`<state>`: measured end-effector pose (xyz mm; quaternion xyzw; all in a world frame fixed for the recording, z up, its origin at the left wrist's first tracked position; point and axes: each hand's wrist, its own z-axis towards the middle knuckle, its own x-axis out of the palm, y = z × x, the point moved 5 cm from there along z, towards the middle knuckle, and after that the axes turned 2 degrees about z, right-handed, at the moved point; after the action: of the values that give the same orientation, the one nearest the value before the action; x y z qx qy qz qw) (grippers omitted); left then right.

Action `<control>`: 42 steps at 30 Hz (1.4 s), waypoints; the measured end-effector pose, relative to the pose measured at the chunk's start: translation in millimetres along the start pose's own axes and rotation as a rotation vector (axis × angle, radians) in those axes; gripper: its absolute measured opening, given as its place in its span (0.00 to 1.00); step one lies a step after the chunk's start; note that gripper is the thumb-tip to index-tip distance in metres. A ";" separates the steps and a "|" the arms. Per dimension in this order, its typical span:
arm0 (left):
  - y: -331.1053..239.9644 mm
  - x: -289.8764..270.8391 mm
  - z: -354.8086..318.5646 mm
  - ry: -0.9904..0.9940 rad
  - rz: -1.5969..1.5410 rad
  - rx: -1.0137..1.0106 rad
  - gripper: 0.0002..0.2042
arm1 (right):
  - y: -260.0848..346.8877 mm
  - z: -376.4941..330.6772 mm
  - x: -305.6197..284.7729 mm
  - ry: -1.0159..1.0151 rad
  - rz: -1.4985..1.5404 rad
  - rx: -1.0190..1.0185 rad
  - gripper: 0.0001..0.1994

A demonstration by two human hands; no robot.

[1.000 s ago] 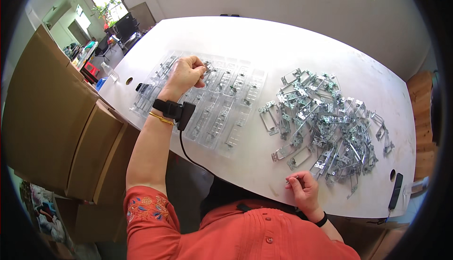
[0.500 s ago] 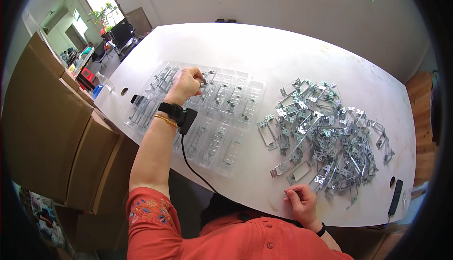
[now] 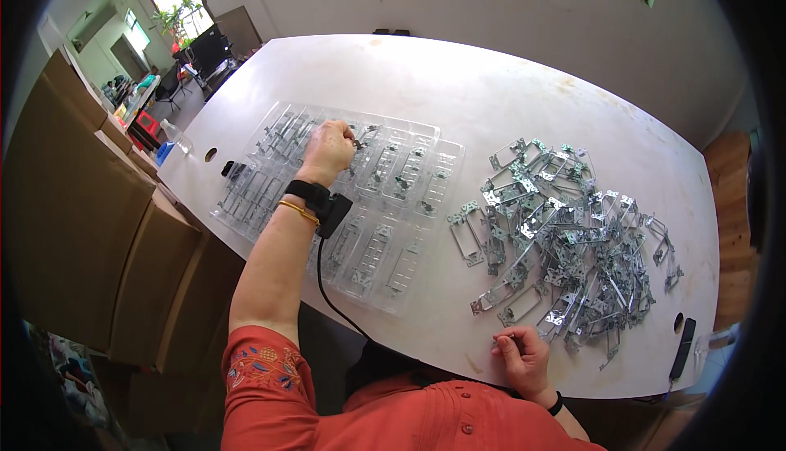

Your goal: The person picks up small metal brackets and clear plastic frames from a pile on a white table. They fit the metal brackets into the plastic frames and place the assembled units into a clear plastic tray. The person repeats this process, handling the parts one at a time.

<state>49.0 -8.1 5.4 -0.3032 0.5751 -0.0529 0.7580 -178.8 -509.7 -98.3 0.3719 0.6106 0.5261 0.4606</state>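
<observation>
My left hand (image 3: 329, 150) reaches over a clear plastic tray (image 3: 399, 127) with long compartments. Its fingertips are closed on the end of a small metal bracket (image 3: 358, 146) in one of the middle compartments; the fingers partly hide it. Several similar silvery brackets lie in the other compartments. My right hand (image 3: 524, 361) rests near the front edge of the table, thumb and fingers pressed together. Whatever it holds, if anything, is too small to make out. Just beyond that hand lies a tangled pile of metal brackets (image 3: 565, 246).
The white table (image 3: 458, 74) has a curved outline. A second clear tray (image 3: 391, 297) sits nearer me, partly under my left forearm. A cable hangs from the black device (image 3: 334, 215) on my left wrist. Cardboard boxes (image 3: 82, 222) stand left; a black bar-shaped object (image 3: 683, 349) lies at right.
The whole view has shifted slightly. My left hand stays at the same compartment, its fingers a little more curled over the bracket. My right hand keeps its place and closed shape.
</observation>
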 end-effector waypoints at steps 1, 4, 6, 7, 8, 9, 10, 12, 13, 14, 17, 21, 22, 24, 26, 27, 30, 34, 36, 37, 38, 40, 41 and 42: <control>0.1 0.9 0.8 -0.011 0.024 0.007 0.09 | 0.6 0.2 0.1 -0.002 0.001 0.003 0.06; -3.8 0.6 -0.7 -0.041 0.078 0.031 0.09 | 3.8 0.5 0.3 -0.010 0.002 0.009 0.06; -7.1 -3.0 -4.6 -0.087 0.133 0.078 0.09 | 4.9 0.7 0.2 -0.012 0.000 0.009 0.06; -6.4 -2.7 -4.8 -0.085 0.163 0.081 0.09 | 4.5 0.7 0.3 -0.010 -0.001 0.007 0.06; -5.6 -2.0 -4.7 -0.083 0.194 0.083 0.10 | 3.3 0.6 0.3 -0.009 -0.001 0.004 0.06; -5.4 -2.0 -4.9 -0.082 0.224 0.085 0.10 | 2.5 0.8 0.3 -0.007 -0.002 0.001 0.06; -4.8 -1.3 -5.0 -0.083 0.233 0.068 0.10 | 1.9 0.8 0.2 -0.006 -0.008 0.000 0.06; -5.5 1.9 -5.8 -0.084 0.251 0.033 0.11 | 0.7 0.2 -0.1 -0.003 -0.019 -0.001 0.06; -6.2 2.2 -6.1 -0.080 0.263 0.031 0.11 | 0.9 0.2 0.0 -0.005 -0.019 -0.004 0.06; -6.8 1.9 -5.9 -0.077 0.276 0.029 0.11 | 1.4 0.5 0.3 -0.007 -0.019 -0.007 0.06; -7.1 1.8 -4.7 -0.040 0.326 -0.057 0.13 | 0.0 0.4 0.7 -0.037 -0.003 -0.015 0.05; -2.5 -0.6 -5.7 0.001 0.342 -0.096 0.15 | 1.7 1.2 1.8 -0.042 0.009 -0.020 0.04; -1.8 -2.3 -6.4 -0.011 0.342 -0.083 0.14 | 1.5 1.2 2.0 -0.038 0.010 -0.019 0.04; -6.6 -5.6 -9.8 -0.032 0.341 -0.054 0.13 | 0.6 1.2 1.8 -0.036 0.008 -0.014 0.04; -17.7 -6.8 -16.4 -0.019 0.312 -0.001 0.12 | 2.2 0.7 1.1 -0.041 0.003 -0.018 0.04; -24.2 -9.3 -20.6 -0.015 0.299 0.024 0.12 | 2.9 0.8 1.2 -0.041 0.002 -0.022 0.04; -26.0 -5.3 -22.9 0.048 0.219 -0.001 0.10 | 3.5 1.1 1.2 -0.046 0.009 -0.034 0.04; -20.3 -0.4 -22.5 0.127 0.114 0.002 0.10 | 2.8 2.1 0.9 -0.033 -0.020 -0.039 0.04; -21.9 -1.1 -24.2 0.124 0.077 0.033 0.10 | 3.9 1.6 -0.5 -0.001 -0.035 -0.036 0.05; -20.0 -0.6 -24.1 0.102 0.084 0.046 0.10 | 3.7 1.7 -0.3 0.001 -0.035 -0.035 0.05; -15.8 2.7 -23.2 0.081 0.090 0.059 0.10 | 2.8 1.0 0.1 0.004 -0.035 -0.035 0.04; -14.9 5.3 -21.6 0.064 0.101 0.062 0.11 | 3.4 0.9 0.0 -0.012 -0.030 -0.041 0.04; -13.4 5.7 -19.7 0.066 0.107 0.050 0.11 | 5.2 1.8 1.1 -0.027 -0.024 -0.050 0.04; -13.1 7.0 -18.9 0.071 0.112 0.040 0.12 | 5.8 1.7 0.9 -0.044 -0.019 -0.056 0.04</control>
<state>37.8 -29.1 3.4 -0.2532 0.6166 -0.0323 0.7448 -177.7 -507.3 -92.8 0.3647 0.5888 0.5303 0.4890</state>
